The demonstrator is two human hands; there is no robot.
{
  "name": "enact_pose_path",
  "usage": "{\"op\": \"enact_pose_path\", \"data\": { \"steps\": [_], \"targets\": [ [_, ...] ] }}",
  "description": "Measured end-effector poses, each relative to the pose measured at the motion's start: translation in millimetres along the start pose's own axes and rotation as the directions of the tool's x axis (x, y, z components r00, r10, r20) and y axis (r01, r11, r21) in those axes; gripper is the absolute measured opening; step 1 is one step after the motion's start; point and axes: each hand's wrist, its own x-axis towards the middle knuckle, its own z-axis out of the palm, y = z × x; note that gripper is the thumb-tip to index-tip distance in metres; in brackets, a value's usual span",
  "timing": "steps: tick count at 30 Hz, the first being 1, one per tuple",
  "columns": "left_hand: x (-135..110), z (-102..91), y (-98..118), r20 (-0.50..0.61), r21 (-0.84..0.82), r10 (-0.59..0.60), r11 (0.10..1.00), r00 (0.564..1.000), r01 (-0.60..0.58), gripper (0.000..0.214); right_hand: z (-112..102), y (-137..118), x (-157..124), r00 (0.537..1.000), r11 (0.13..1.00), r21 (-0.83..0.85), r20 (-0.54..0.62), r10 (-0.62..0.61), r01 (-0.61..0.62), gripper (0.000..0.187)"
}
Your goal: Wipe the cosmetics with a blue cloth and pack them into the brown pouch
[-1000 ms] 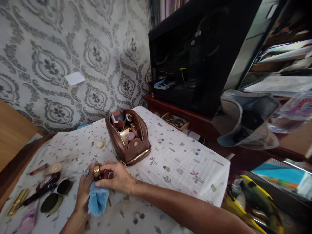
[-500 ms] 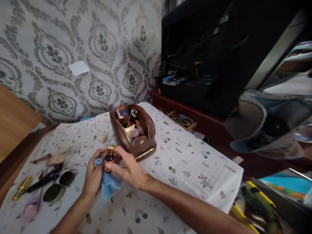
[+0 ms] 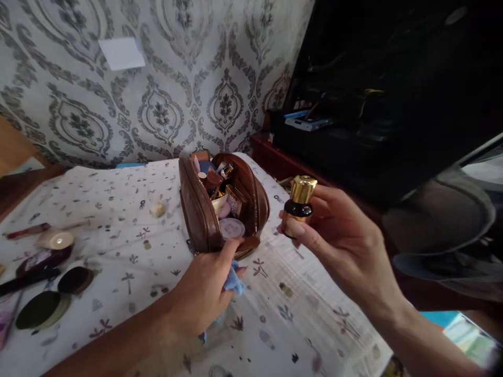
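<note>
My right hand [image 3: 341,241], raised right of the bag, grips a small dark bottle [image 3: 299,208] with a shiny gold cap, held upright between thumb and fingers. My left hand [image 3: 208,283] is closed round a crumpled blue cloth [image 3: 234,281]. Its thumb rests at the front rim of a brown cosmetic bag [image 3: 200,220], which stands unzipped and open. Inside lie several cosmetics, among them a round clear-lidded compact [image 3: 231,228]. Whether the left fingers also pinch the bag's rim, I cannot tell.
At the left of the patterned cloth lie a round dark-green-lidded jar [image 3: 41,310], a smaller black-lidded jar [image 3: 74,280], a black tube [image 3: 29,281] and other cosmetics. A small beige item [image 3: 157,210] sits left of the bag. A large black screen [image 3: 393,104] stands at right.
My right hand has carried the bottle away from the cloth, to the right and up. My left hand, with the cloth, has moved right to the bag's front rim. The view has shifted closer.
</note>
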Motion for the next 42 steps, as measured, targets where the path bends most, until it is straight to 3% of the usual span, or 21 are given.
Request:
{"op": "enact_pose_path", "data": {
  "steps": [4, 9, 13, 16, 18, 22, 27, 34, 42],
  "targets": [
    [1.9, 6.5, -9.2, -0.086, 0.033, 0.136, 0.991, 0.987, -0.133, 0.036, -13.7, 4.9, 13.9, 0.998, 0.961, -0.272, 0.041, -0.049, 0.058, 0.025],
    [2.1, 13.4, -20.7, -0.124, 0.093, 0.277, 0.959, 0.953, -0.267, 0.036, -15.1, -1.0, 37.3, 0.95, 0.841, -0.486, 0.296, -0.098, 0.238, 0.017],
    [1.1, 13.4, -24.0, -0.096, 0.111, 0.303, 0.95, 0.948, -0.292, 0.037, -6.2, -6.2, 57.6, 0.845, 0.649, -0.599, 0.517, -0.135, 0.47, 0.02],
    [0.3, 14.9, -26.7, -0.112, 0.151, 0.31, 0.944, 0.944, -0.292, 0.039, 3.1, -9.1, 69.1, 0.73, 0.451, -0.637, 0.681, -0.051, 0.626, 0.017],
    [-0.3, 17.5, -29.0, -0.117, 0.172, 0.309, 0.942, 0.944, -0.287, 0.04, 9.9, -10.7, 74.8, 0.676, 0.373, -0.632, 0.737, 0.018, 0.679, 0.015],
    [-1.4, 23.1, -33.6, -0.135, 0.208, 0.309, 0.938, 0.941, -0.278, 0.042, 25.3, -13.8, 83.5, 0.603, 0.265, -0.604, 0.792, 0.098, 0.751, 0.016],
    [-2.1, 24.7, -35.6, -0.13, 0.212, 0.32, 0.934, 0.939, -0.289, 0.046, 47.1, -17.7, 90.1, 0.547, 0.187, -0.579, 0.813, 0.2, 0.794, 0.013],
    [-2.1, 25.6, -39.1, -0.116, 0.198, 0.34, 0.929, 0.933, -0.313, 0.051, 63.2, -11.6, 91.6, 0.544, 0.204, -0.592, 0.802, 0.245, 0.78, 0.017],
    [-2.9, 24.6, -39.5, -0.087, 0.214, 0.316, 0.932, 0.945, -0.292, 0.051, 67.8, -17.1, 93.7, 0.505, 0.094, -0.558, 0.801, 0.322, 0.825, 0.011]
  ]
}}
